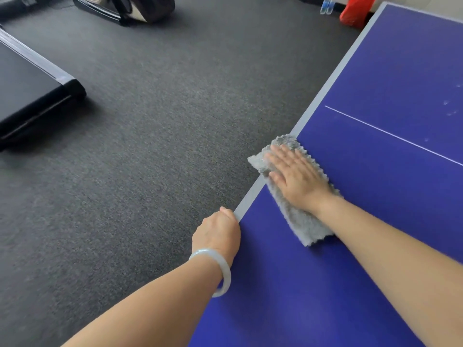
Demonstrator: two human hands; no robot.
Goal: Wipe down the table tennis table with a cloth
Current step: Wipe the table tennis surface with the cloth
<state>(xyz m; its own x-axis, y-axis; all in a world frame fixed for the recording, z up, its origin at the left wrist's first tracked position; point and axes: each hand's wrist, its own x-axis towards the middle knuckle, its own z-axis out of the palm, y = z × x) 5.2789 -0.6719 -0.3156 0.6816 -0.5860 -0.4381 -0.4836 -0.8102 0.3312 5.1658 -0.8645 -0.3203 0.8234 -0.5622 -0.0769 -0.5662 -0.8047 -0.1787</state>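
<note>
The blue table tennis table (375, 101) fills the right side, with a grey edge band and a thin white centre line. A grey fluffy cloth (298, 221) lies flat on it at the left edge, one end hanging slightly over the rim. My right hand (295, 174) presses on the cloth with straight, spread fingers. My left hand (218, 234), a pale bangle on its wrist, sits at the table's edge nearer me, fingers curled down over the rim; the fingertips are hidden.
Dark grey carpet covers the floor to the left. A black treadmill end (37, 96) lies at the far left, more black equipment (130, 8) at the top. A red bag (355, 10) and bottles (327, 6) stand beyond the table's far corner. Faint smudges (448, 108) mark the blue surface.
</note>
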